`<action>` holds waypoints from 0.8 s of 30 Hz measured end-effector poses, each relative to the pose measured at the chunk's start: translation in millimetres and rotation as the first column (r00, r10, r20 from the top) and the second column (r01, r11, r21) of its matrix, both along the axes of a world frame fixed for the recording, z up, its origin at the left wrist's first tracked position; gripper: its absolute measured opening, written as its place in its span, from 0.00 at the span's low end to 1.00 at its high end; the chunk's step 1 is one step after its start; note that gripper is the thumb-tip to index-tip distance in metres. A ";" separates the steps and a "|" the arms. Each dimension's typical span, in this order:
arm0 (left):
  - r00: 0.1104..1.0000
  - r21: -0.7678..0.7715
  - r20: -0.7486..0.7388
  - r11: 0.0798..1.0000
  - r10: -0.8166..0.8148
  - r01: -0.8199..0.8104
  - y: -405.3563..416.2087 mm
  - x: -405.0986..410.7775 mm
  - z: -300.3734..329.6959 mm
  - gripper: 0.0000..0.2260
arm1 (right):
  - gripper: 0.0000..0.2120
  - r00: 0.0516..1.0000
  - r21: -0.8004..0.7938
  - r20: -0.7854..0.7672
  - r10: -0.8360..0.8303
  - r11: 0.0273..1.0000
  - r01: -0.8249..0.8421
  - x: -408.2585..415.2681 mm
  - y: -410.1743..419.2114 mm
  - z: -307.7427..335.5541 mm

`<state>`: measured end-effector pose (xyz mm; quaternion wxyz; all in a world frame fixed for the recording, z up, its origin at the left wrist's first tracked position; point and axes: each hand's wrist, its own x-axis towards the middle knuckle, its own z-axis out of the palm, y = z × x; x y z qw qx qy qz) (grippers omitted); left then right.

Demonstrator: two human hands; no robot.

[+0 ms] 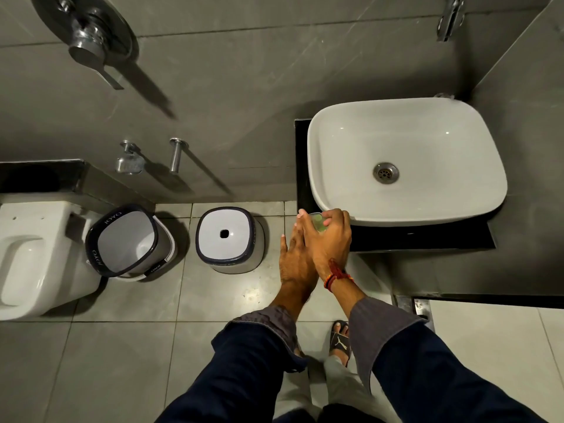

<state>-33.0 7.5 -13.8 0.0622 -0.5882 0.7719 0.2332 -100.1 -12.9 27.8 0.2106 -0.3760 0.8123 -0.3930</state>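
A small clear container (318,221) with something green inside sits between my two hands, just off the front left corner of the white basin (341,190). My right hand (331,239), with a red thread band at the wrist, curls its fingers over the container from the right. My left hand (293,257) lies against it from the left and partly under the right hand, with its fingers stretched straight towards the wall. Most of the container is hidden by the fingers.
The basin stands on a black counter (427,239). On the tiled floor to the left are a white stool (227,239) with a hole in its top, a dark-rimmed bucket (128,239) and a white toilet (33,254). Taps (175,154) stick out of the grey wall. My sandalled foot (340,338) is below.
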 end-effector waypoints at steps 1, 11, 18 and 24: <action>1.000 -0.004 0.012 1.000 -0.006 0.006 0.2 0.5 0.0 0.38 | 0.22 1.000 -0.001 0.008 -0.023 1.000 0.023 0.6 -2.4 1.6; 0.999 -0.020 0.030 1.000 -0.021 0.022 0.0 0.5 -2.6 0.38 | 0.17 0.993 0.016 0.004 0.121 0.993 -0.121 -5.0 3.7 0.8; 1.000 -0.036 0.006 0.999 0.008 -0.007 -1.4 -1.5 -6.7 0.37 | 0.22 0.968 -0.051 0.052 0.247 0.968 -0.245 -22.3 20.1 -3.1; 0.960 0.079 -0.225 0.985 0.165 -0.151 -1.2 4.3 -8.2 0.45 | 0.17 0.936 0.083 0.337 0.098 0.988 -0.133 -38.7 41.1 -31.3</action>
